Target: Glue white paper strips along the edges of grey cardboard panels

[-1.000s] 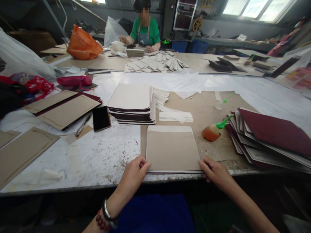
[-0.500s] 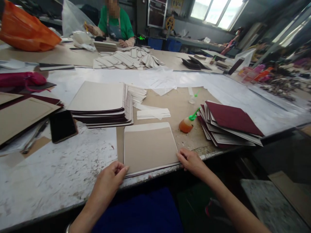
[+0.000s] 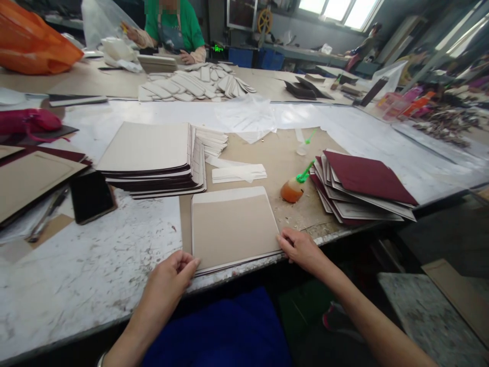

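A beige panel (image 3: 233,227) with a white strip along its far edge lies flat at the table's front edge, over a darker layer. Its near left corner is pinched by my left hand (image 3: 171,278), thumb on top. At the near right corner, my right hand (image 3: 300,250) has its fingers closed on the edge. Behind it are loose white strips (image 3: 239,173). A squeeze bottle (image 3: 292,189) with orange liquid and a green nozzle stands to the right. A tall stack of pale panels (image 3: 148,148) sits behind my left hand.
Maroon and white panels (image 3: 370,178) are piled on the right near the edge. A phone (image 3: 91,196) lies on the left beside more boards (image 3: 38,178). Across the table, a person in green (image 3: 173,28) sits behind heaped pale pieces (image 3: 198,84).
The whole view has shifted slightly, with things a little higher and mostly further left. Both hands keep their hold on the panel's near corners.
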{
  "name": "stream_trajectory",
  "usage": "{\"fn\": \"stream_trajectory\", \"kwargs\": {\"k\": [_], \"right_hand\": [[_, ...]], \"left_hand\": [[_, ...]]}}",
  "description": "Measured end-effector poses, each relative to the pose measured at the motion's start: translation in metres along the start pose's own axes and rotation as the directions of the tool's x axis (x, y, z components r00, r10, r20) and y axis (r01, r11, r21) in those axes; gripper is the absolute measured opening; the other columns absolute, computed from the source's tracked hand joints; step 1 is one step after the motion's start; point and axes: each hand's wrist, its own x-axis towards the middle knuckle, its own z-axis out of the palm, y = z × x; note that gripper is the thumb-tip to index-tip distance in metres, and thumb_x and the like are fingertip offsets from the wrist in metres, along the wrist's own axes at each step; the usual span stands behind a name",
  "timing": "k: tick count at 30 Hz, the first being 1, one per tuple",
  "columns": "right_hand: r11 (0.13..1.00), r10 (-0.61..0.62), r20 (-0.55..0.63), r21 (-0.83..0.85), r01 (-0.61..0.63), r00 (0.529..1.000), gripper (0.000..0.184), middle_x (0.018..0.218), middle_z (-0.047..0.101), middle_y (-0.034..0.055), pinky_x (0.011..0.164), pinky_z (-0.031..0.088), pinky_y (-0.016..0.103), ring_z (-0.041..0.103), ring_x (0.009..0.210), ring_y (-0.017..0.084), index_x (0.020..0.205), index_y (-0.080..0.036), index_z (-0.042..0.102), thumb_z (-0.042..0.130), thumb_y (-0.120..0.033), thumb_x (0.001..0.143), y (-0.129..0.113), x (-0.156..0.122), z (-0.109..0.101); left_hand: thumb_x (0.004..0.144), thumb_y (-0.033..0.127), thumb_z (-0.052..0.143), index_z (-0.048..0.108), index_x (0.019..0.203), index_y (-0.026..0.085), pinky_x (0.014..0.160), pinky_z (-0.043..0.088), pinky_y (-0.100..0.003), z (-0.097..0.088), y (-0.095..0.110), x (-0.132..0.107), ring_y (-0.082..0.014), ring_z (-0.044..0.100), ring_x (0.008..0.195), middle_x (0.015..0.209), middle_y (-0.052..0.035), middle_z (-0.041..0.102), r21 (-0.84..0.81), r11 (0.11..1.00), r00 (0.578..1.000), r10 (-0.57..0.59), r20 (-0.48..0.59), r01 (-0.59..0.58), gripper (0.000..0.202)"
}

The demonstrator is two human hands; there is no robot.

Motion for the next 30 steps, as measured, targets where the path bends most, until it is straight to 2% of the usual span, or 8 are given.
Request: {"fn": "stream_trajectory", "kwargs": {"k": [9, 16, 23, 30], "right_hand": [[0.999, 0.010, 0.034, -0.037, -0.008, 0.999, 0.024, 0.052, 0.051, -0.0014, 0.046, 0.034, 0.022, 0.048, 0.043, 0.012, 0.061, -0.022, 0.036, 0.032, -0.033, 0.082, -0.005, 0.001, -0.002], [0.999, 0.029, 0.090, -0.024, -0.027, 0.996, 0.028, 0.050, 0.048, -0.0021, 0.046, 0.038, 0.025, 0.052, 0.042, 0.015, 0.063, -0.023, 0.037, 0.030, -0.043, 0.081, 0.012, 0.007, 0.006], [0.999, 0.047, 0.115, -0.003, -0.047, 0.992, 0.028, 0.050, 0.046, -0.0033, 0.047, 0.040, 0.026, 0.054, 0.043, 0.015, 0.064, -0.023, 0.037, 0.030, -0.045, 0.080, 0.017, 0.010, 0.009], [1.000, 0.022, 0.064, -0.017, -0.021, 0.998, 0.026, 0.050, 0.048, -0.0018, 0.045, 0.037, 0.025, 0.051, 0.043, 0.015, 0.062, -0.023, 0.035, 0.030, -0.041, 0.080, 0.009, 0.008, 0.006]], "left_hand": [[0.066, 0.048, 0.046, 0.050, 0.062, 0.020, 0.047, 0.034, -0.024, -0.001, 0.005, -0.002, -0.0147, 0.048, 0.046, 0.047, 0.0030, 0.049, -0.013, 1.000, 0.999, 0.007, -0.034, -0.007, 0.029], [0.068, 0.038, 0.047, 0.049, 0.060, 0.020, 0.048, 0.034, -0.023, 0.002, 0.003, 0.000, -0.0130, 0.047, 0.046, 0.048, 0.0035, 0.049, -0.037, 0.999, 0.996, 0.032, -0.078, -0.035, 0.020], [0.068, 0.033, 0.048, 0.048, 0.059, 0.019, 0.048, 0.034, -0.022, 0.002, 0.002, 0.002, -0.0121, 0.048, 0.046, 0.050, 0.0035, 0.051, -0.053, 0.998, 0.997, 0.015, -0.075, -0.019, 0.016], [0.067, 0.038, 0.047, 0.047, 0.060, 0.020, 0.046, 0.033, -0.023, 0.001, 0.005, 0.003, -0.0132, 0.048, 0.044, 0.046, 0.0040, 0.048, -0.055, 0.998, 0.999, -0.009, -0.048, 0.007, 0.020]]}}
